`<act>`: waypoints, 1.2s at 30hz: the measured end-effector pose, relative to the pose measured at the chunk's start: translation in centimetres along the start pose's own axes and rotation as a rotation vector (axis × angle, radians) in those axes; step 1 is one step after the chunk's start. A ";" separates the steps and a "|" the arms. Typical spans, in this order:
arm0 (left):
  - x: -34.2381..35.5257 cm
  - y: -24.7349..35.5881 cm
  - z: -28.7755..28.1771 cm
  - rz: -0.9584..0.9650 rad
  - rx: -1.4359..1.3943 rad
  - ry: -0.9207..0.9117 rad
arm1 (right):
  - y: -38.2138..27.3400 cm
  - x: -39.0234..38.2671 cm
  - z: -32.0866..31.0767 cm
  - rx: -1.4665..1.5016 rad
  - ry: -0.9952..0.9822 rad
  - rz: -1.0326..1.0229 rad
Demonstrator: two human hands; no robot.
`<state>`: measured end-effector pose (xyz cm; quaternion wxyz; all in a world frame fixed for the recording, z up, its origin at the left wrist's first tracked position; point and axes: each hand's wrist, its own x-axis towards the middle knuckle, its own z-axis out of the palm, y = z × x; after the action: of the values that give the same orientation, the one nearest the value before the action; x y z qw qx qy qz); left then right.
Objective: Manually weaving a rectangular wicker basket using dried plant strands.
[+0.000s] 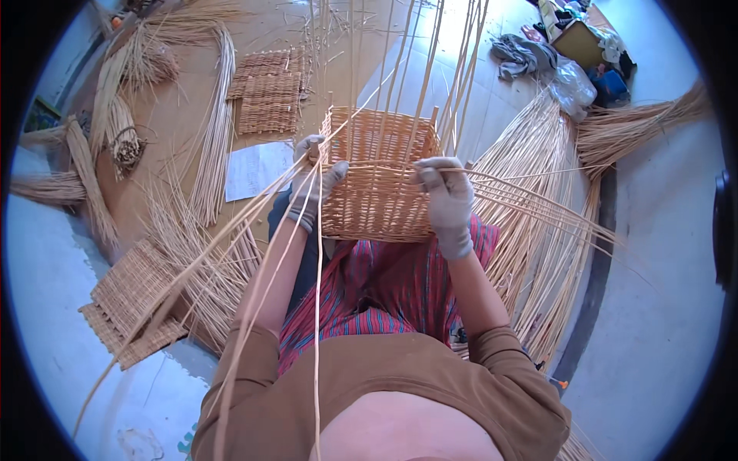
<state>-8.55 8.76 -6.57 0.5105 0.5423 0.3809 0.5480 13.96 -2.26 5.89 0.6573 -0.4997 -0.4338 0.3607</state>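
Observation:
A woven wicker basket (377, 203), square-cornered and light brown, rests on my lap over a striped red cloth (377, 284). Long upright canes (396, 77) rise from its rim. My left hand (317, 184), in a pale grey glove, is closed round the basket's left corner, where several long loose canes (261, 200) trail down and left. On the opposite side my right hand (447, 196), also gloved, pinches a cane at the top of the front wall, its thumb and fingers together. More canes (538, 203) stretch out to the right from there.
Bundles of loose cane (530, 177) lie at the right, with others (215, 123) at the left. Flat woven panels (269, 104) lie at the far left, more panels (134, 296) at the near left. A white sheet (257, 169) is beside my left arm. Cloth and bags (573, 84) sit far right.

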 end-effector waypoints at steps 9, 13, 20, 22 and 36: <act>-0.2 -0.2 1.6 -0.043 -0.238 0.169 | -1.0 15.0 13.5 -0.849 -0.129 -0.309; -0.1 -0.8 1.4 -0.063 -0.110 0.187 | 0.4 13.6 10.0 -0.373 -0.063 -0.122; -2.2 -1.2 2.4 0.066 -0.249 0.229 | 6.5 -1.8 -5.4 0.313 0.465 0.224; -5.1 0.6 3.2 -0.069 -0.029 0.410 | 8.4 -2.7 -7.1 0.238 0.411 0.188; -0.8 6.4 9.5 -0.411 0.399 -0.190 | 3.1 5.9 -0.2 -0.325 0.139 -0.439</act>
<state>-0.22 5.47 0.67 0.5272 0.5924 0.5334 0.2945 16.19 3.76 4.10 0.6592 -0.5162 -0.5375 0.1005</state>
